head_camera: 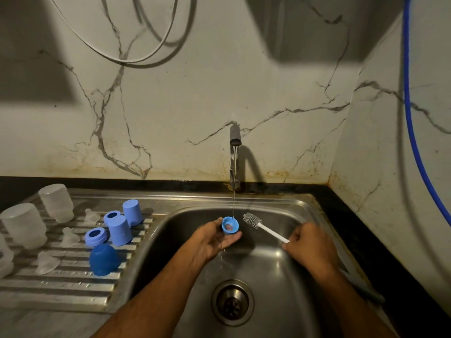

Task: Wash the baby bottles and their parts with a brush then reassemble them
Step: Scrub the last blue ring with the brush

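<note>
Both forearms enter from the near edge and reach over the steel sink (305,215). Nearest in the basin is the drain strainer (232,302), with water splashing on the basin floor just beyond it.

Left hand (214,240): palm up over the middle of the basin, fingers curled around a blue collar ring (230,225), which it holds with the opening tilted toward the camera. The stream of water (234,191) lands on the ring's far right rim.

Right hand (308,242): fingers clamped on the white handle of a bottle brush (262,226). The bristle head points far-left, just beside the ring and apart from it.

Drainboard (61,289), left of the basin, near to far: a dark blue dome cap (103,259) at the near right, mouth down; clear silicone nipples (46,263) scattered to its left; a blue ring (96,236) lying flat; a light blue cap (119,230) inverted just beside it; a second blue ring (112,217); another inverted light blue cap (132,212) farthest right. Two frosted bottle bodies (24,224) stand mouth down along the left side, the farther one near the back edge. A further clear item is cut off by the left frame edge; type cannot be told.

Faucet (235,157): running, mounted at the sink's far rim against a marble-patterned wall (183,106). A blue hose (412,130) hangs at far right, and white cables (136,52) loop at far left.
</note>
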Tool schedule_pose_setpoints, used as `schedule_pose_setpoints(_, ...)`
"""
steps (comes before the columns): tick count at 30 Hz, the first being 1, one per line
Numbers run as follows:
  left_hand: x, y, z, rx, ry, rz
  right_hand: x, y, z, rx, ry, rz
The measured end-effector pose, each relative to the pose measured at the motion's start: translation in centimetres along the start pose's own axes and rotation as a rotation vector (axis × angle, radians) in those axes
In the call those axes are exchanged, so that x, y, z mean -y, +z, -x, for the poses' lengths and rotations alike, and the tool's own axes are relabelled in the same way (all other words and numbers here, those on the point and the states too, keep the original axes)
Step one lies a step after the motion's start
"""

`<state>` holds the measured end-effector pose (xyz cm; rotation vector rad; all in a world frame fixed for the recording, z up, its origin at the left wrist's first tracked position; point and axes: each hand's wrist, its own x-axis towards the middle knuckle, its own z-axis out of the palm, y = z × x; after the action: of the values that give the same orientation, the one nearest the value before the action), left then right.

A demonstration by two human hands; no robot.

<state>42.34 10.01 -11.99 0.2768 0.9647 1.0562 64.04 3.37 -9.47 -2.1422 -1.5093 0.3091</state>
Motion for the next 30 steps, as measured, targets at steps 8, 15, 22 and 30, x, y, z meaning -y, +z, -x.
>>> schedule_pose_setpoints(8, 0.3, 0.1, 0.0, 0.035, -0.116, 0.001, 0.0, -0.2, 0.0, -0.023, -0.016, 0.013)
schedule_pose_setpoints(15, 1.5, 1.2, -1.0, 0.019, -0.099, -0.007, -0.1, 0.1, 0.0, -0.014, -0.005, -0.017)
schedule_pose_setpoints(22, 0.8, 1.6, -1.2, 0.054, -0.062, 0.184, 0.0, 0.2, 0.1, -0.004, 0.004, -0.012)
schedule_pose_setpoints(30, 0.1, -0.3, -0.7, 0.003, -0.062, 0.198, 0.2, -0.2, 0.2, 0.002, -0.005, 0.012)
